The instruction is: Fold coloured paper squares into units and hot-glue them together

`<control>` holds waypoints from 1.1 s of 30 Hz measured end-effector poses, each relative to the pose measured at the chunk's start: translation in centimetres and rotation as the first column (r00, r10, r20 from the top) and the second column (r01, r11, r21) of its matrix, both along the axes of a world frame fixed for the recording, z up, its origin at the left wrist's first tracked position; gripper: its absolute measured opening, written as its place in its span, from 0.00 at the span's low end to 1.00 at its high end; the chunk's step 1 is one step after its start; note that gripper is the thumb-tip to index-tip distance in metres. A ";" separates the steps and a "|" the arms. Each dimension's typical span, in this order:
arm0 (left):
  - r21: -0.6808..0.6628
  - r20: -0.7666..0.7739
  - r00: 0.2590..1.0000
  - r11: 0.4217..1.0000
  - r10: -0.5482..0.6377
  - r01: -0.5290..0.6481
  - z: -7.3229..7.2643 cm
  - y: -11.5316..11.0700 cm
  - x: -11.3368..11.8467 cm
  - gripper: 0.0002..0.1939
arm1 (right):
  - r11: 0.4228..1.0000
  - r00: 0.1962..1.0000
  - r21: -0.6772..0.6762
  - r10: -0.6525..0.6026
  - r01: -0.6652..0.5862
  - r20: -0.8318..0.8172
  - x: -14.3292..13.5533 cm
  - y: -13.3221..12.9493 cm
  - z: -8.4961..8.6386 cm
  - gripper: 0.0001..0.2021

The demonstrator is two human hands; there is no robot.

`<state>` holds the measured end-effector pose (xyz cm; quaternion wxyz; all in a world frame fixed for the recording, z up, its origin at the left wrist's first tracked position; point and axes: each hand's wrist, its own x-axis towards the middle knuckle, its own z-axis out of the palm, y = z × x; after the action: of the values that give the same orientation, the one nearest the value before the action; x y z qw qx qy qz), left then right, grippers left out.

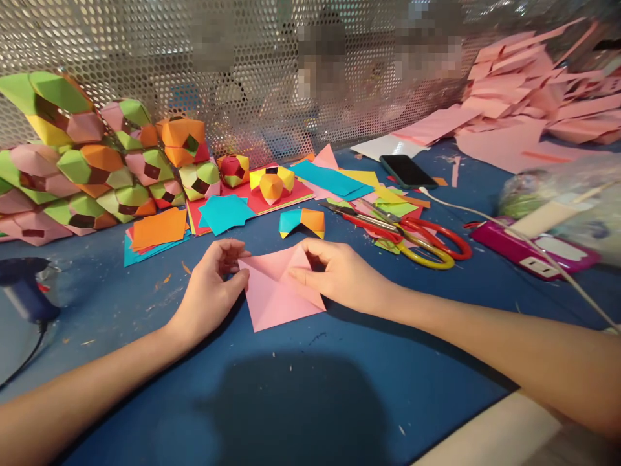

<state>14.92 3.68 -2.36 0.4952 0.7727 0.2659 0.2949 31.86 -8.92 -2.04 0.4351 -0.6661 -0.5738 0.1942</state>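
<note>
The left hand and right hand grasp a creased pink paper sheet; beyond it lies a blue-and-orange folded paper piece.

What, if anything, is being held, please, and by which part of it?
Pink paper: the left hand holds its upper-left corner, the right hand its upper-right part.

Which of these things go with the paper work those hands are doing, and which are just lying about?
Likely in the job:
- pink sheet, held by left hand and right hand
- orange sheets
- folded paper shapes
- scissors, perhaps, though untouched

Probably just lying about:
- phone
- corded tool, at far left
</note>
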 end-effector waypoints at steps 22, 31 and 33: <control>0.742 -0.356 0.911 0.530 -0.209 0.411 -0.2 0.8 0.0 0.16 | 0.922 0.684 0.175 0.121 -0.347 0.720 -0.5 0.2 -2.0 0.08; 0.735 -0.388 0.895 0.512 -0.219 0.444 0.0 0.8 -0.2 0.18 | 0.926 0.691 0.164 0.128 -0.340 0.711 -0.1 0.0 -1.6 0.10; 0.708 -0.371 0.910 0.578 -0.184 0.406 0.0 0.7 -0.3 0.16 | 0.947 0.764 0.174 0.101 -0.271 0.638 0.1 -0.1 -1.5 0.08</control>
<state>14.59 4.41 -2.31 0.1199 0.9736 0.0419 0.1899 31.94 -9.00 -3.56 0.2824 -0.5700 -0.7685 -0.0689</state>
